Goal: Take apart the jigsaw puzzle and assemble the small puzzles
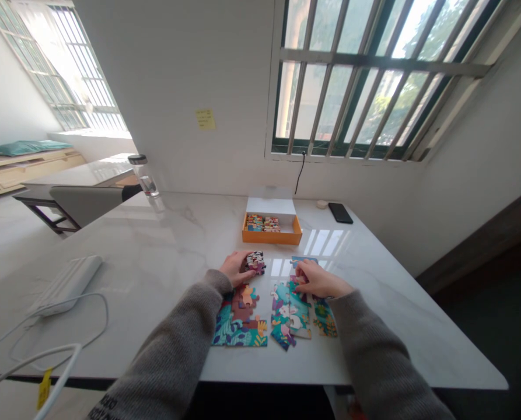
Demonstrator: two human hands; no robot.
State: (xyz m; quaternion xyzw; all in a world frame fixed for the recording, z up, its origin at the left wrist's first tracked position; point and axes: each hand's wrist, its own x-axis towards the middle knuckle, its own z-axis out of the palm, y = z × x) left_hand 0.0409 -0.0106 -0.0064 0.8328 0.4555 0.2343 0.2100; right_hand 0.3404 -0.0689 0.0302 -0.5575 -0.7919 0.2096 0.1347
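My left hand (236,268) holds a jigsaw piece (255,262) with a black-and-white pattern, just above a partly joined section of colourful puzzle (238,322). My right hand (319,280) has its fingertips on a teal jigsaw piece (298,286), which lies in a second joined section (289,318). A blue piece (304,261) lies under those fingers, partly hidden. Another small puzzle section (325,319) sits to the right. An orange box (272,236) at the back holds several loose pieces.
The white marble table (155,262) has a near edge just past the puzzle. On it are a black phone (340,213), a water bottle (145,178) at the back left, and a white flat device (65,286) with a cable at the left.
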